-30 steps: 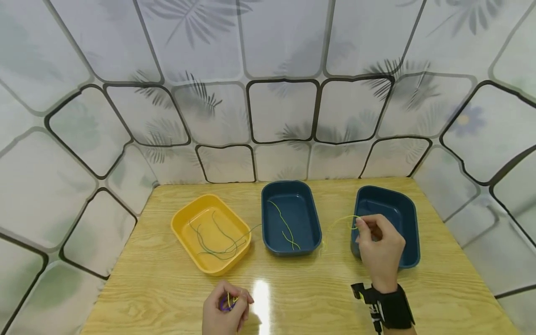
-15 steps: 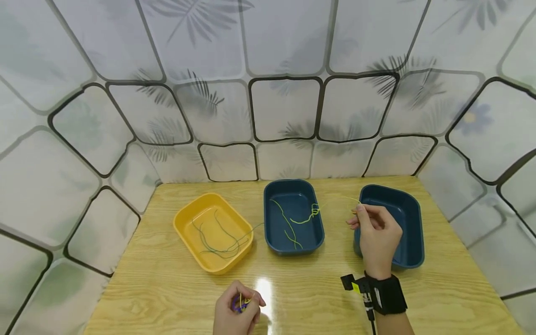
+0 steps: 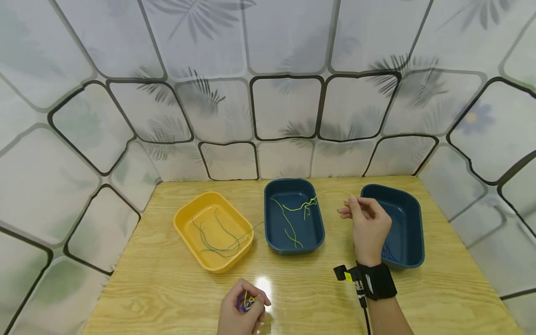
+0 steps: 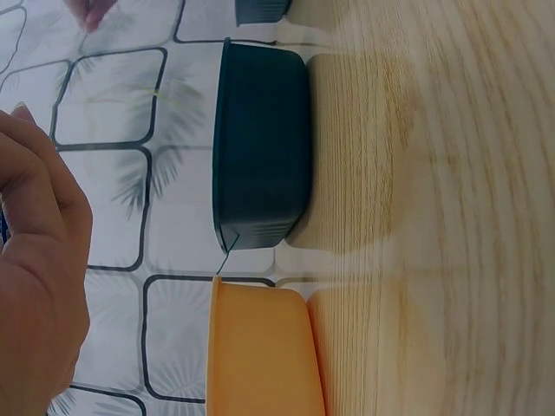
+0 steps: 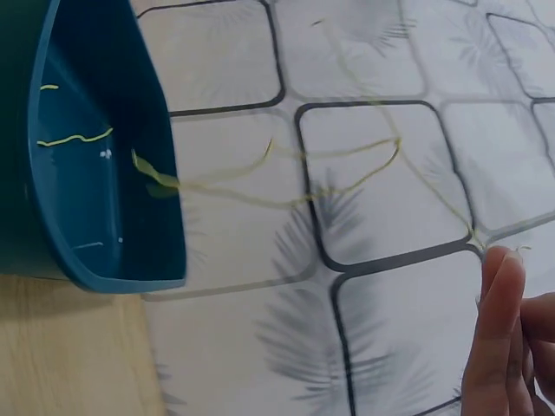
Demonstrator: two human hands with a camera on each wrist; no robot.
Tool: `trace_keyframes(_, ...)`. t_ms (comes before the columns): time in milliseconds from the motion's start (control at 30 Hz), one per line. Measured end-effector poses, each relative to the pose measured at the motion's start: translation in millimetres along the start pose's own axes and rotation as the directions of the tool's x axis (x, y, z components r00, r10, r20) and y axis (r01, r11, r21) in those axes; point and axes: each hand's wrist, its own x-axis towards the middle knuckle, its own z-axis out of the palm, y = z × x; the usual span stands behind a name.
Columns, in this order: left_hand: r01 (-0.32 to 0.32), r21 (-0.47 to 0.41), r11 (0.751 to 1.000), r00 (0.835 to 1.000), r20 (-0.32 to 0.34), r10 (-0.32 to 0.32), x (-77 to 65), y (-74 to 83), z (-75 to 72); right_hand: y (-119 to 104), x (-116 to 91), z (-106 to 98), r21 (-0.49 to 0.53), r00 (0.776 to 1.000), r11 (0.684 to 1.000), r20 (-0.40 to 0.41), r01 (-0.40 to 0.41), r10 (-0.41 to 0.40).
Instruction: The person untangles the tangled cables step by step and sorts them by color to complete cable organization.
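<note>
My right hand point(image 3: 370, 225) pinches one end of a yellow string point(image 3: 335, 190) between thumb and fingertips, left of the right blue bin point(image 3: 408, 232). The string arcs leftward over the middle blue bin point(image 3: 274, 237), its far part looped and tangled; the right wrist view shows it blurred beside that bin. Another yellow string point(image 3: 289, 228) lies inside the middle bin. Low in the head view, my left hand point(image 3: 243, 311) curls round a small bunch of purple and yellow strings point(image 3: 247, 301). In the left wrist view the left hand's fingers point(image 4: 43, 199) mostly hide this bunch.
A yellow bin point(image 3: 184, 232) at the left holds several green strings point(image 3: 232, 253), one trailing over to the middle bin's rim. Dark blue strings point(image 3: 389, 253) lie in the right bin. A patterned cloth point(image 3: 284, 107) rises behind the wooden table point(image 3: 167, 298).
My right hand has moved left and up from the right bin, swinging the yellow string over the middle bin. My left hand has shifted slightly right, still holding its bunch.
</note>
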Motion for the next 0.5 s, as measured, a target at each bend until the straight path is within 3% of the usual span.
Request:
trace_keyframes(233,0.060,-0.007,0.998,0.997,0.043,-0.060,0.3,0.4,0.3,46,2,15,-0.079,0.996,0.993,-0.026,-0.088,0.086)
trace_keyframes(400,0.063,-0.001,0.998,0.997,0.048,-0.062,1.5,0.2,-0.5,64,-7,25,-0.221,0.991,0.967,-0.058,-0.130,0.120)
trace_keyframes(500,0.065,0.011,0.998,0.997,0.046,-0.065,1.9,0.2,-1.0,69,-16,30,-0.315,0.995,0.943,-0.041,-0.104,0.096)
